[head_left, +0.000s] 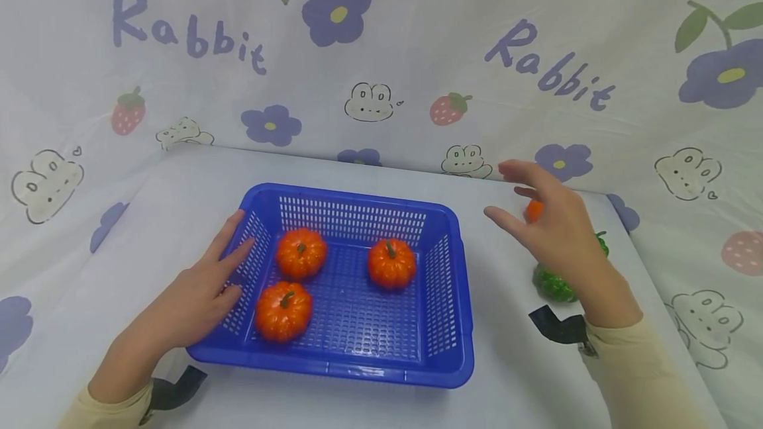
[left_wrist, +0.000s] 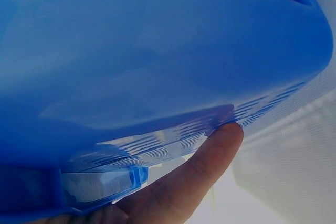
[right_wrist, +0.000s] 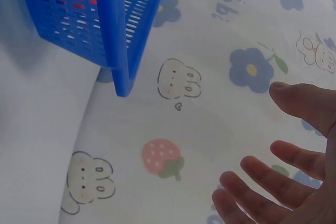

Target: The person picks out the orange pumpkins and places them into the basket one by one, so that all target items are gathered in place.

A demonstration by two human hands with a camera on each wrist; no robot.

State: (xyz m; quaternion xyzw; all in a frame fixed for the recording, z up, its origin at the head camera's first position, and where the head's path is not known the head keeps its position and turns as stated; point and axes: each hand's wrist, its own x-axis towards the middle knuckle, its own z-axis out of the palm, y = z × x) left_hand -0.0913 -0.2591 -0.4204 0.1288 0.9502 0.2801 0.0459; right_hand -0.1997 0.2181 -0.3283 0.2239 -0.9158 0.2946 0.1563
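Note:
A blue plastic basket (head_left: 363, 376) with slotted walls sits on the white table. Three small orange pumpkins lie inside: one at the back left (head_left: 301, 253), one at the front left (head_left: 283, 311) and one toward the right (head_left: 391, 263). My left hand (head_left: 199, 296) holds the basket's left side, its fingers at the rim; in the left wrist view one finger (left_wrist: 205, 174) lies along the slotted wall. Right of the basket, my right hand (head_left: 554, 224) is raised with thumb and fingers apart and nothing between them.
Partly behind the right hand and forearm are a green pumpkin-like item (head_left: 554, 285), another green item with a stem (head_left: 602, 242) and an orange item (head_left: 533, 210). A white cloth (head_left: 405, 38) printed with rabbits, flowers and strawberries hangs behind the table.

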